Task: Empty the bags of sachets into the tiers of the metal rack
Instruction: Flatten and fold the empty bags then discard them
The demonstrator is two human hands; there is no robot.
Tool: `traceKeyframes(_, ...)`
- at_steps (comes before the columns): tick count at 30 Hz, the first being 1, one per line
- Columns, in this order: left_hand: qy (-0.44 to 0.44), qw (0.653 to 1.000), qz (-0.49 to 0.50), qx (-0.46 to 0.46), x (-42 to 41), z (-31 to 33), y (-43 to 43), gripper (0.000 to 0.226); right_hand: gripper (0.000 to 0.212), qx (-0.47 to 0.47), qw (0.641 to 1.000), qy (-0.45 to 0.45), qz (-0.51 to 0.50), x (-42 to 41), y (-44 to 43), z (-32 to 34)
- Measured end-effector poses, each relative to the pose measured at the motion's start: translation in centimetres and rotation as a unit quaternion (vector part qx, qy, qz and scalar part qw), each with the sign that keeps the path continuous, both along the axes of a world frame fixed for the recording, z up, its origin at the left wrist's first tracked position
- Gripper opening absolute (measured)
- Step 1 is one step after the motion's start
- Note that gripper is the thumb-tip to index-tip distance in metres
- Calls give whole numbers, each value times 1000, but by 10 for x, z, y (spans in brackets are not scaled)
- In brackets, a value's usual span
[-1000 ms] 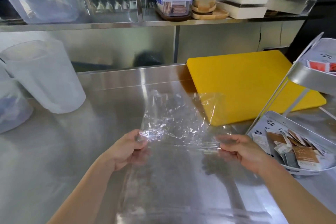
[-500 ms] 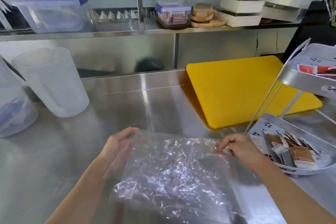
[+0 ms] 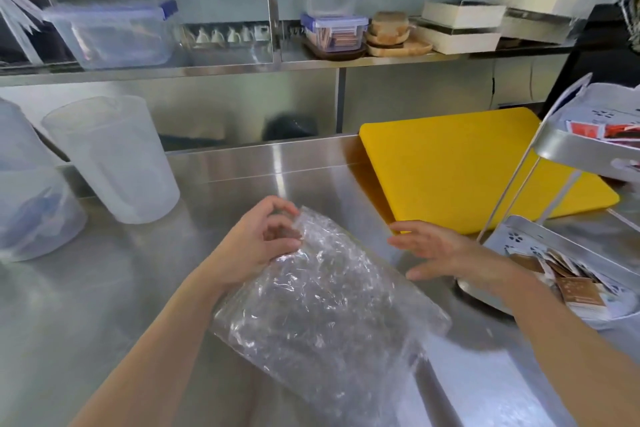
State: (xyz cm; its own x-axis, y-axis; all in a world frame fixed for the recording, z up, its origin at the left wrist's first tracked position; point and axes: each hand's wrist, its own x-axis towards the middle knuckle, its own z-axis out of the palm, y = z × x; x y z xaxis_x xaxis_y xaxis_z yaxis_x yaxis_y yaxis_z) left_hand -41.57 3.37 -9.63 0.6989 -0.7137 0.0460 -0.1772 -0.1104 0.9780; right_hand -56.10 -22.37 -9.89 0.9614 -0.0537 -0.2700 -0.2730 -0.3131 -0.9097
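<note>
Clear plastic bag (image 3: 322, 315), crumpled, glossy and seemingly empty of sachets, is held over the steel table (image 3: 104, 288) at centre, pinched at its upper corner by the left grip (image 3: 256, 243). Its long axis is slanted from that corner down and rightward toward the camera. The right grip (image 3: 440, 250) is spread loose just beside the bag's right edge, with nothing grasped. It is the nearer to the metal rack (image 3: 540, 236) at far right, where brown sachets (image 3: 575, 291) are heaped in the lower tier. A yellow board (image 3: 467, 163) is seen behind.
</note>
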Motion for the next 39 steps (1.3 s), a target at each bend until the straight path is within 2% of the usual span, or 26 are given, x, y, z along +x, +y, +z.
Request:
traceKeyframes(2, -19, 998, -55, 0, -5, 14, -3, 35, 76, -10, 997, 49, 60, 5, 19, 6)
traceKeyframes(3, -24, 996, -83, 2, -9, 19, -5, 35, 70, -9, 994, 68, 83, 6, 27, 8)
traceKeyframes(5, -44, 995, -94, -2, -14, 29, -10, 38, 38, -11, 992, 67, 102, 5, 40, 7)
traceKeyframes(6, -60, 996, -70, -9, -13, 34, -11, 38, 26, -15, 994, 47, 94, 5, 42, 3)
traceKeyframes(8, -53, 996, 34, -65, 0, 40, -6, 28, 21, 6, 999, -10, 38, 2, 42, -3)
traceKeyframes(10, 61, 975, 150, -150, 20, 35, 10, 21, 21, 77, 994, -68, -31, -1, 35, -8)
traceKeyframes(12, 233, 941, 158, -189, 32, 14, 25, 63, 50, 172, 976, -104, -87, -4, 28, -14)
traceKeyframes(13, 298, 931, 130, -168, 26, 1, 26, 85, 62, 218, 962, -117, -118, -5, 27, -14)
traceKeyframes(14, 353, 922, 86, -133, 9, -7, 22, 97, 64, 252, 948, -133, -144, -4, 26, -16)
traceKeyframes(15, 376, 919, 57, -99, -8, -18, 17, 96, 59, 273, 937, -144, -161, -5, 26, -17)
traceKeyframes(18, 390, 919, 35, -47, -48, -30, -7, 67, 22, 276, 932, -131, -196, -6, 30, -18)
traceKeyframes(21, 436, 897, -13, -76, -45, -36, -7, 87, 20, 226, 942, -99, -228, -12, 27, -27)
traceKeyframes(22, 436, 896, -46, -66, -43, -34, -4, 89, 20, 216, 942, -93, -240, -15, 25, -30)
traceKeyframes(24, 365, 930, -39, 8, -44, -35, -5, 78, 20, 202, 942, -92, -254, -20, 22, -36)
traceKeyframes(25, 311, 949, -34, 45, -44, -39, -7, 66, 20, 192, 942, -93, -260, -21, 22, -39)
traceKeyframes(27, 202, 977, 4, 68, -51, -42, -14, 28, 19, 185, 943, -91, -261, -24, 23, -43)
traceKeyframes(28, 179, 982, 27, 59, -53, -45, -17, 13, 19, 191, 944, -82, -256, -26, 23, -45)
traceKeyframes(29, 162, 985, 49, 44, -56, -46, -19, 9, 24, 204, 946, -68, -243, -29, 23, -45)
traceKeyframes(31, 126, 990, 63, 20, -61, -44, -20, 15, 46, 226, 954, -17, -197, -37, 21, -43)
traceKeyframes(32, 122, 991, 58, 4, -63, -42, -20, 14, 48, 237, 957, 1, -170, -42, 18, -43)
traceKeyframes(36, 165, 985, 26, -39, -64, -47, -13, 11, 42, 258, 957, 5, -135, -58, 14, -47)
traceKeyframes(39, 186, 982, 14, -39, -62, -52, -8, 23, 29, 262, 952, -16, -159, -62, 14, -54)
